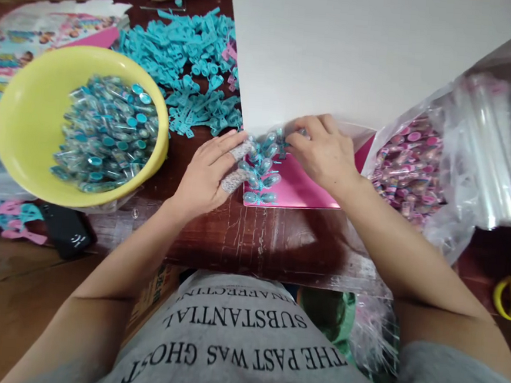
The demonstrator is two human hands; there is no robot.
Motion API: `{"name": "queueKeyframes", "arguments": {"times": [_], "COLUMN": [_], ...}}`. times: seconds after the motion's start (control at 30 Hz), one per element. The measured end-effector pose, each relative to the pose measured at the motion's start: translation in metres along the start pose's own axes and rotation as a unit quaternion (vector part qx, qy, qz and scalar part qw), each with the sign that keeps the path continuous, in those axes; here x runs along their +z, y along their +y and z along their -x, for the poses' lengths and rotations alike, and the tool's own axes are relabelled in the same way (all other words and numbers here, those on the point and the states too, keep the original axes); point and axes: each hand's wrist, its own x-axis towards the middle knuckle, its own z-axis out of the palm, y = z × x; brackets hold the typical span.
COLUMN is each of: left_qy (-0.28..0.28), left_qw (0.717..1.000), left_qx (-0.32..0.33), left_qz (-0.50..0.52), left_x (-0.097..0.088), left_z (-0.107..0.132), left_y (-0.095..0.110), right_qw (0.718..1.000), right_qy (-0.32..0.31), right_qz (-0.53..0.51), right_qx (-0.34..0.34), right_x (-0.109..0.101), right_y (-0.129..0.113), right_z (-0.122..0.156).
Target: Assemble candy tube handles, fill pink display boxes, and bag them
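A pink card (302, 189) lies on the dark wooden table in front of me, with a few small clear capsules with blue caps (263, 162) lined along its left edge. My left hand (210, 173) rests at that edge, fingers stretched out and touching the capsules; two fingertips wear cloth wraps. My right hand (323, 149) lies palm down on the far part of the card, fingers curled onto a capsule near the edge of a big white sheet (337, 50).
A yellow bowl (33, 97) full of blue-capped capsules stands at the left. Several loose blue plastic strips (190, 62) are heaped behind it. A clear bag (462, 154) of pink capsules lies at the right. A black phone (69, 233) sits near the table's front edge.
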Motion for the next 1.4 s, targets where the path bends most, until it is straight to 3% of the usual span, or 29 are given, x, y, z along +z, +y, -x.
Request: {"name": "queueKeyframes", "arguments": {"times": [0.1,0.2,0.3,0.37,0.47,0.57,0.63,0.73,1.0,1.1,1.2,1.3,1.4], "left_qy": [0.065,0.061,0.077,0.093,0.079,0.043,0.013,-0.026,-0.065,-0.027,0.047,0.081,0.026], "left_qw": [0.996,0.993,0.992,0.993,0.997,0.999,1.000,0.998,0.995,0.998,0.995,0.983,0.975], "left_qx": [-0.061,-0.103,-0.099,-0.073,-0.026,-0.011,-0.020,-0.038,-0.008,-0.031,-0.082,-0.164,-0.213], "left_qz": [-0.003,-0.013,-0.005,0.001,-0.004,-0.016,-0.016,-0.031,-0.077,-0.039,-0.015,-0.028,-0.058], "left_x": [-0.001,0.004,0.006,0.005,0.008,0.016,0.021,0.024,0.022,0.010,-0.001,0.003,0.022], "left_z": [0.031,0.063,0.068,0.048,-0.010,-0.070,-0.094,-0.105,-0.103,-0.085,-0.032,0.040,0.098], "left_y": [0.000,-0.003,-0.002,0.001,0.006,0.010,0.013,0.014,0.016,0.021,0.018,0.009,-0.003], "right_qw": [0.999,0.991,0.981,0.969,0.943,0.934,0.934,0.936,0.939,0.944,0.940,0.935,0.942], "right_qy": [0.025,0.073,0.108,0.132,0.179,0.199,0.202,0.196,0.190,0.194,0.225,0.246,0.195], "right_qz": [-0.037,-0.105,-0.161,-0.204,-0.251,-0.259,-0.260,-0.263,-0.266,-0.253,-0.240,-0.244,-0.272], "right_qx": [-0.017,-0.045,-0.023,0.042,0.128,0.144,0.137,0.124,0.109,0.090,0.093,0.073,0.004], "right_x": [0.007,0.008,0.010,0.014,0.023,0.028,0.028,0.028,0.034,0.018,-0.014,-0.047,-0.057], "right_y": [0.009,0.019,0.023,0.023,0.019,0.016,0.016,0.017,0.013,0.009,-0.010,-0.051,-0.112], "right_z": [0.002,0.008,0.015,0.020,0.023,0.020,0.018,0.017,0.022,0.029,0.039,0.042,0.022]}}
